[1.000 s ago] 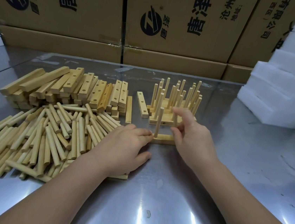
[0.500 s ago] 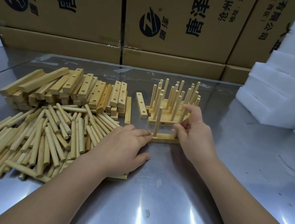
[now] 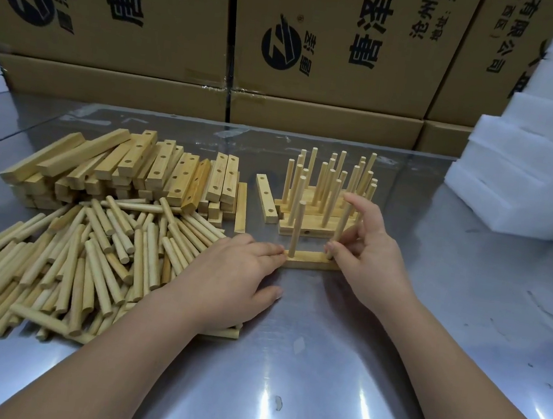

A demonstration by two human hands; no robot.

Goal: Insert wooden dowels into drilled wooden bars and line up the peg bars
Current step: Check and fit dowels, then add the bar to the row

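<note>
Cardboard boxes (image 3: 115, 36) read 唐泽; 沧州

Steel table (image 3: 336, 371): loose dowels (image 3: 90, 257), drilled bars (image 3: 134, 172), peg bars (image 3: 319, 214).

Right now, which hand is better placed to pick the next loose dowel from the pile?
Probably the left hand. It lies at the edge of the dowel pile, straight fingers only touching the left end of the bar. The right hand holds the upright dowel at the other end, farther from the pile.

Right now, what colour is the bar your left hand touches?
Pale yellowish wood: the bar, best seen in the head view.
</note>
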